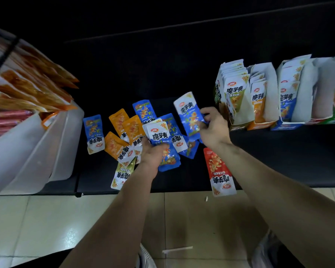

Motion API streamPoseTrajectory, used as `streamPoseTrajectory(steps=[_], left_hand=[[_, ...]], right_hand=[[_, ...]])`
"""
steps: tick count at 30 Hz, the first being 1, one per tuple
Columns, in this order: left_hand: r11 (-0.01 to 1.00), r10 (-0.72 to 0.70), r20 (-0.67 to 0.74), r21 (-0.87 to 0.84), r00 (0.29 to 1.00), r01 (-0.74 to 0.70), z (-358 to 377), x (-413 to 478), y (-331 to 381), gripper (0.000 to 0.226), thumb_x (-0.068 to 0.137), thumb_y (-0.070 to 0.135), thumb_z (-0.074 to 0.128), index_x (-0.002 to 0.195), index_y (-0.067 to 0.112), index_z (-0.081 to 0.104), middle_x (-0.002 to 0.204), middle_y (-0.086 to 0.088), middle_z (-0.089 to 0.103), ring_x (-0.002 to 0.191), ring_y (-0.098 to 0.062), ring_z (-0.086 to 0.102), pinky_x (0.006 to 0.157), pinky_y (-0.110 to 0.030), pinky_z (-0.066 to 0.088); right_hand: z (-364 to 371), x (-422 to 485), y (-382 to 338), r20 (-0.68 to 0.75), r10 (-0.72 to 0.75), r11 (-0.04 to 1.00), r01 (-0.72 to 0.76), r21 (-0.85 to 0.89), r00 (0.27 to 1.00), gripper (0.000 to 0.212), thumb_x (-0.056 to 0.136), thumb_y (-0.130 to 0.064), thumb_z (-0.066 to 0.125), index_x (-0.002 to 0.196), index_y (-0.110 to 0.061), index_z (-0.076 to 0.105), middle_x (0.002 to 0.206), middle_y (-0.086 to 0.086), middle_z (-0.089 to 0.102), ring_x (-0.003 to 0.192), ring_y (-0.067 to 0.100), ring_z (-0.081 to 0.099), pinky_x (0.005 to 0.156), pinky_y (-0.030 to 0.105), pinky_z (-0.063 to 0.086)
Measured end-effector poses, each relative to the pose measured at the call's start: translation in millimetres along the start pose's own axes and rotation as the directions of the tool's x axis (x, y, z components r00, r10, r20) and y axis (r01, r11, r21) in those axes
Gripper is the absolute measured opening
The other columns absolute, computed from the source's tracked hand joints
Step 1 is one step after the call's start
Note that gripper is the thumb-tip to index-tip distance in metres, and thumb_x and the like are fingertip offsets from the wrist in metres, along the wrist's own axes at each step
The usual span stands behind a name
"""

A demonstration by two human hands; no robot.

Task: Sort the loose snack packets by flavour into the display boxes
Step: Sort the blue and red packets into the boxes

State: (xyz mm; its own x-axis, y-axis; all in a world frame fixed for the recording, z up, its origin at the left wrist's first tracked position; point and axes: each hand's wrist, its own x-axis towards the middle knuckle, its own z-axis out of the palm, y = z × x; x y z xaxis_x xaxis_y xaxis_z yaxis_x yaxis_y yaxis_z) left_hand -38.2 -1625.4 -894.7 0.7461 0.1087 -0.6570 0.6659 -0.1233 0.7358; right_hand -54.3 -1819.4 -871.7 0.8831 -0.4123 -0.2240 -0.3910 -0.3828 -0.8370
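Note:
Loose snack packets lie on a black shelf (278, 161): blue ones (93, 132), orange ones (118, 120), an olive-green one (122, 174) and a red one (219, 171) near the front edge. My left hand (153, 154) grips a small stack of blue packets (161, 136). My right hand (214, 125) pinches another blue packet (189, 115) by its edge, lifted above the pile. To the right stand open display boxes: green (223, 105), orange (258, 124), blue (285, 125), each holding upright packets.
A white plastic bin (37, 151) with orange-red snack bags (31, 88) stands at the left. A further box (329, 117) sits at the far right. Beige floor tiles (37, 219) lie below the shelf edge, with small paper scraps (177, 249).

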Motion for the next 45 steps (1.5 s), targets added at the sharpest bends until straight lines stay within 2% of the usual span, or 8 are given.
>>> streamPoseTrajectory(steps=[7, 11, 14, 17, 21, 28, 35, 45], left_hand=[[0.959, -0.017, 0.05, -0.281, 0.999, 0.031, 13.5, -7.4, 11.9, 0.034, 0.096, 0.03, 0.058, 0.13, 0.023, 0.056, 0.113, -0.009, 0.073, 0.098, -0.032, 0.072, 0.088, -0.058, 0.056], [0.988, 0.016, 0.051, -0.154, 0.999, -0.008, 9.6, -9.2, 10.7, 0.065, 0.083, 0.062, 0.065, 0.136, 0.027, 0.05, 0.116, -0.001, 0.071, 0.099, -0.024, 0.072, 0.087, -0.049, 0.058], [0.997, 0.079, 0.036, -0.026, 0.996, -0.078, 4.9, -3.0, 3.2, 0.052, 0.087, 0.025, 0.076, 0.13, 0.021, 0.048, 0.114, -0.003, 0.07, 0.089, -0.02, 0.073, 0.068, -0.038, 0.061], [0.999, 0.037, 0.006, -0.034, 0.999, -0.037, -1.9, 5.9, 1.3, 0.052, 0.087, 0.02, 0.076, 0.13, 0.019, 0.047, 0.112, -0.004, 0.07, 0.09, -0.02, 0.072, 0.083, -0.046, 0.059], [0.999, 0.04, -0.001, 0.02, 0.999, -0.04, -6.0, 12.7, -1.7, 0.055, 0.087, 0.02, 0.076, 0.131, 0.016, 0.043, 0.11, -0.005, 0.069, 0.095, -0.025, 0.07, 0.089, -0.051, 0.056], [0.999, 0.03, -0.021, 0.012, 0.999, -0.029, -9.3, 12.6, -3.7, 0.053, 0.085, 0.021, 0.077, 0.127, 0.02, 0.045, 0.113, -0.005, 0.068, 0.098, -0.028, 0.07, 0.089, -0.054, 0.056], [0.983, 0.026, 0.073, -0.184, 0.997, -0.012, -5.7, 0.7, -1.0, 0.042, 0.094, 0.023, 0.067, 0.13, 0.015, 0.048, 0.115, -0.008, 0.071, 0.096, -0.029, 0.072, 0.087, -0.059, 0.056], [0.996, 0.032, -0.072, -0.079, 0.997, -0.038, -41.2, 1.3, -10.5, 0.052, 0.084, 0.027, 0.079, 0.127, 0.022, 0.048, 0.115, -0.005, 0.07, 0.101, -0.028, 0.07, 0.09, -0.055, 0.056]], right_hand=[[26.3, -41.3, 7.5, 0.3, 0.068, 0.978, -0.124, 0.169, 0.951, 0.019, 0.089, -0.016, 0.076, 0.101, -0.025, 0.064, 0.089, -0.008, 0.067, 0.082, 0.006, 0.066, 0.07, 0.023, 0.053], [30.2, -47.7, 1.5, 0.399, 0.119, 0.976, -0.18, 0.119, 0.909, 0.02, 0.084, -0.024, 0.081, 0.093, -0.016, 0.065, 0.076, -0.003, 0.07, 0.065, 0.006, 0.07, 0.06, 0.026, 0.054], [29.9, -35.0, 2.2, 0.361, 0.056, 0.996, -0.027, -0.086, 0.931, 0.031, 0.084, -0.052, 0.072, 0.091, -0.022, 0.069, 0.083, -0.001, 0.073, 0.076, 0.02, 0.07, 0.067, 0.039, 0.059], [19.8, -3.8, 11.0, 0.07, -0.043, 0.922, 0.067, -0.381, 0.997, 0.031, 0.096, -0.039, 0.062, 0.119, -0.019, 0.064, 0.12, 0.009, 0.06, 0.107, 0.03, 0.062, 0.083, 0.039, 0.053], [18.6, 20.9, 21.8, 0.073, 0.085, 0.755, -0.016, -0.656, 0.994, 0.073, 0.085, -0.043, 0.076, 0.138, -0.009, 0.039, 0.137, 0.017, 0.043, 0.127, 0.038, 0.045, 0.097, 0.049, 0.047], [16.9, 17.8, 12.9, 0.031, 0.029, 0.824, -0.006, -0.567, 0.999, 0.046, 0.093, -0.03, 0.07, 0.13, -0.01, 0.049, 0.127, 0.016, 0.054, 0.109, 0.038, 0.061, 0.074, 0.04, 0.048], [15.4, -25.1, -13.4, 0.297, 0.132, 0.971, -0.184, 0.154, 0.946, 0.006, 0.094, -0.016, 0.07, 0.089, -0.014, 0.071, 0.085, 0.004, 0.074, 0.072, 0.014, 0.072, 0.066, 0.031, 0.06], [53.1, -36.3, -3.7, 0.245, 0.154, 0.975, -0.107, -0.193, 0.957, 0.023, 0.091, -0.044, 0.067, 0.098, -0.022, 0.068, 0.1, 0.0, 0.071, 0.089, 0.018, 0.067, 0.077, 0.037, 0.058]])
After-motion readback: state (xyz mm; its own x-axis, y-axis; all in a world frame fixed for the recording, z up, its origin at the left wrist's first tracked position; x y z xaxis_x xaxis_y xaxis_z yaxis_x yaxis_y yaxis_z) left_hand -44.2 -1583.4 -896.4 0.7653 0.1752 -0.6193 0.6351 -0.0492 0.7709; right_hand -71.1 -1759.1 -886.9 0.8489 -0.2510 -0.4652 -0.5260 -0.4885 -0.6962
